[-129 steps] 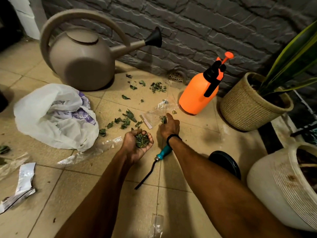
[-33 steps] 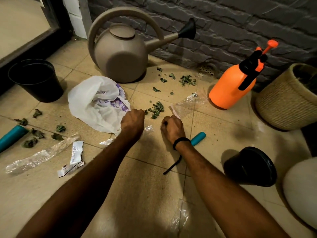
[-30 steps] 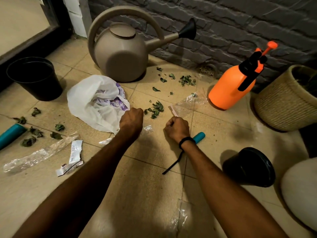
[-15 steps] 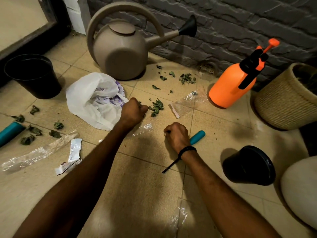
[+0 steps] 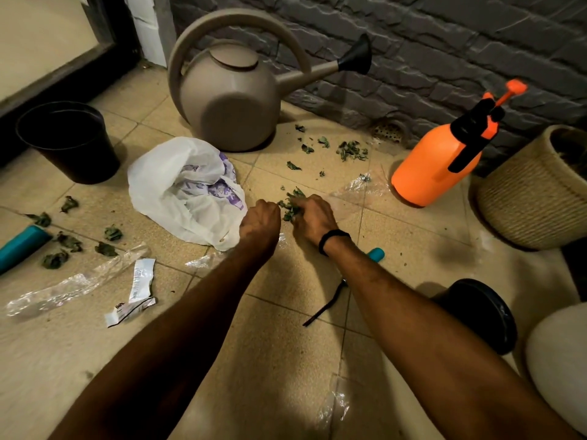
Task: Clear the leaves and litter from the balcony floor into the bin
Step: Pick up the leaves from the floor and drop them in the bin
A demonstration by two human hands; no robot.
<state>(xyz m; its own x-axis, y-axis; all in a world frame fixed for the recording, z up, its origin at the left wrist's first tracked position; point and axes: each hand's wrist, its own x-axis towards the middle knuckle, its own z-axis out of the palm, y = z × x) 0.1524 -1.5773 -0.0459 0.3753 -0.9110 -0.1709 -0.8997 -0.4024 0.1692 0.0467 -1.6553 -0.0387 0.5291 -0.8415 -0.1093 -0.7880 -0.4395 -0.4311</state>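
Observation:
A small pile of dry green leaves (image 5: 291, 201) lies on the tiled floor in the middle. My right hand (image 5: 313, 219) rests on it with its fingers curled into the leaves. My left hand (image 5: 260, 221) is a closed fist, knuckles up, touching the pile's left side; its palm is hidden. More leaves (image 5: 351, 150) lie near the wall and others (image 5: 68, 241) at the left. The black bin (image 5: 68, 141) stands upright at the far left. Litter lies around: a white plastic bag (image 5: 187, 188), a clear wrapper (image 5: 73, 285) and a torn paper wrapper (image 5: 136, 290).
A beige watering can (image 5: 228, 96) and an orange sprayer (image 5: 444, 154) stand by the brick wall. A woven pot (image 5: 536, 188), a tipped black pot (image 5: 479, 312) and a white pot (image 5: 562, 357) crowd the right. A teal-handled tool (image 5: 374, 254) lies under my right forearm. Clear plastic (image 5: 359, 188) lies beside the sprayer.
Both hands have moved forward to the middle leaf pile. My right hand left the floor near the teal tool and now digs into the leaves. My left fist stayed closed.

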